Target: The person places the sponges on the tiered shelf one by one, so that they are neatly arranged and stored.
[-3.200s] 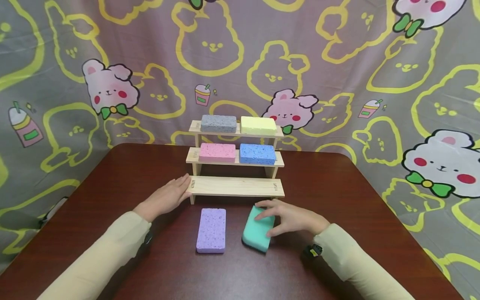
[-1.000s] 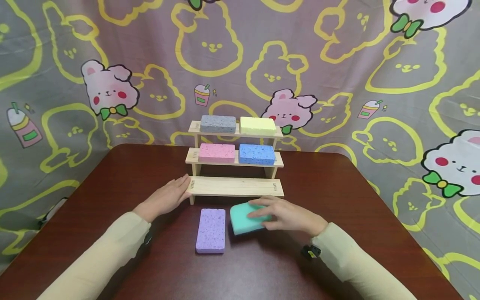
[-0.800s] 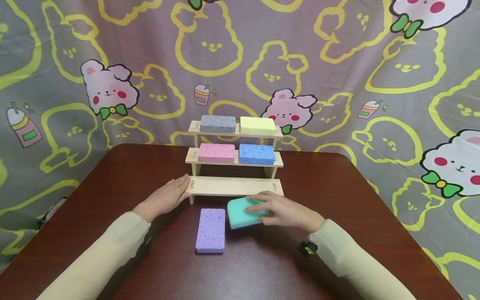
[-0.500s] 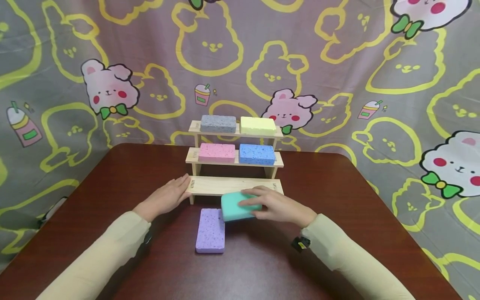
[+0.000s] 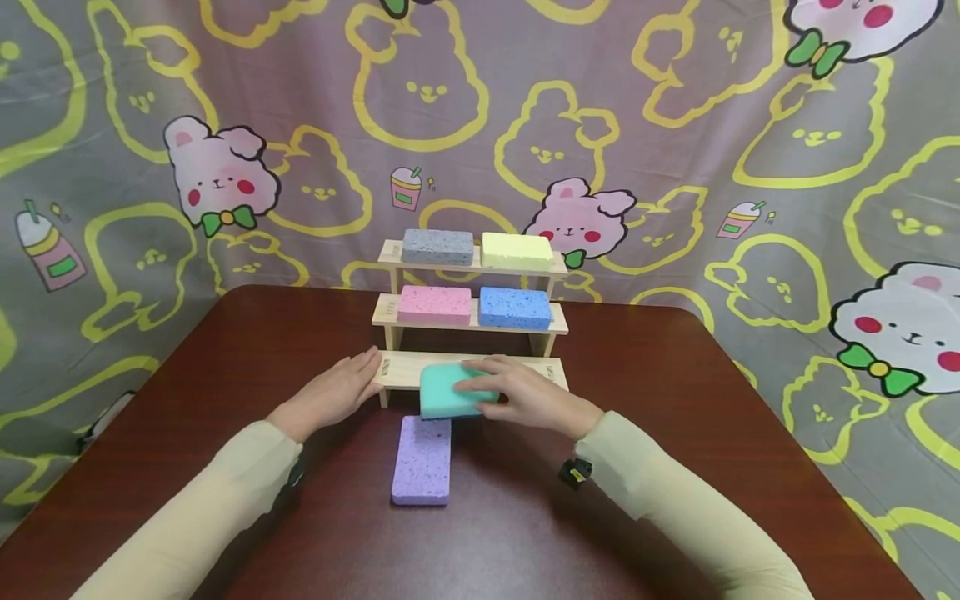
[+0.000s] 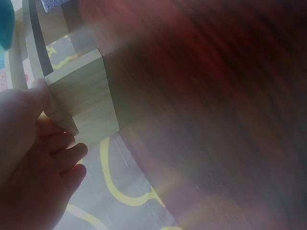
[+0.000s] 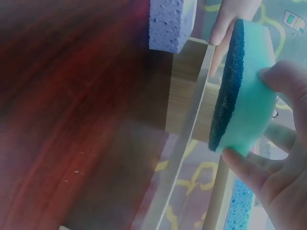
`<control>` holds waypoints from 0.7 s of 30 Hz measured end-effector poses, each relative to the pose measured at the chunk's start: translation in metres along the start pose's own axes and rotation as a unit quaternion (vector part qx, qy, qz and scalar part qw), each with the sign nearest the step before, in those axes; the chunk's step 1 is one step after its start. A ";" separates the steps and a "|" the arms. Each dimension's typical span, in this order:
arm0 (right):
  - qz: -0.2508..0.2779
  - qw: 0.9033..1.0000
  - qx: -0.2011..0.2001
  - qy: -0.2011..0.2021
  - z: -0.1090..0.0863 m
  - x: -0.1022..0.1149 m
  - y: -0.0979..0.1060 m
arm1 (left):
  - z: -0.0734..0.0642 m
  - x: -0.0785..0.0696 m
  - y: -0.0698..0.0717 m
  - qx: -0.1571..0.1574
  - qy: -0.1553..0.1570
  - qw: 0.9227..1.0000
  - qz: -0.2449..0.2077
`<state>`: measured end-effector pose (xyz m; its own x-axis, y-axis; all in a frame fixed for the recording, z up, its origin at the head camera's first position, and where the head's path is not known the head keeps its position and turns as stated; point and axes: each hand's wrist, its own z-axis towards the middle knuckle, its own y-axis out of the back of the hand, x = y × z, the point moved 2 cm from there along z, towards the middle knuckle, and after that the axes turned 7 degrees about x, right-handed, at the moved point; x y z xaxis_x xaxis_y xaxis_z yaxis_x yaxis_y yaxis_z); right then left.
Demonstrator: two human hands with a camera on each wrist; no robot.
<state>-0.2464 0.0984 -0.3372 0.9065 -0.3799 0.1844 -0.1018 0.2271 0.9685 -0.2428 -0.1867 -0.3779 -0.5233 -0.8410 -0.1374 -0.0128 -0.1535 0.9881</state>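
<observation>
My right hand (image 5: 528, 396) grips a teal sponge (image 5: 442, 387) with a dark scouring pad (image 7: 228, 91) on its underside. Thumb and fingers pinch its sides, and it overlaps the front of the bottom step in the head view. My left hand (image 5: 330, 396) holds the left end of a three-step wooden stand (image 5: 401, 367), thumb and fingertips around the plank's corner in the left wrist view. On the table in front of the stand lies a purple sponge (image 5: 422, 467), its far end just below the teal one in the head view.
A grey sponge (image 5: 437, 247) and a yellow sponge (image 5: 517, 252) sit on the top step. Pink (image 5: 435, 306) and blue (image 5: 515, 308) sponges occupy the middle step. The dark wood table (image 5: 637, 367) backs onto a patterned curtain (image 5: 300, 75).
Picked up from the table, the teal sponge has turned sideways and travelled left and forward in my right hand, toward the bottom step. My left hand has stayed at the stand.
</observation>
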 end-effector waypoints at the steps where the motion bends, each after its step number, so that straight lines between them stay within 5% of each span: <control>1: 0.000 1.000 -0.002 0.001 0.002 0.000 0.001 | 0.000 0.000 0.000 -0.001 0.000 1.000 0.000; 21: -0.016 1.000 -0.026 0.000 0.042 -0.009 -0.003 | -0.001 -0.001 0.001 -0.004 -0.005 1.000 0.001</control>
<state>-0.2717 0.0631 -0.3348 0.9086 -0.3882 0.1541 -0.0515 0.2620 0.9637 -0.2416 -0.1861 -0.3771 -0.5321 -0.8358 -0.1354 -0.0049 -0.1569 0.9876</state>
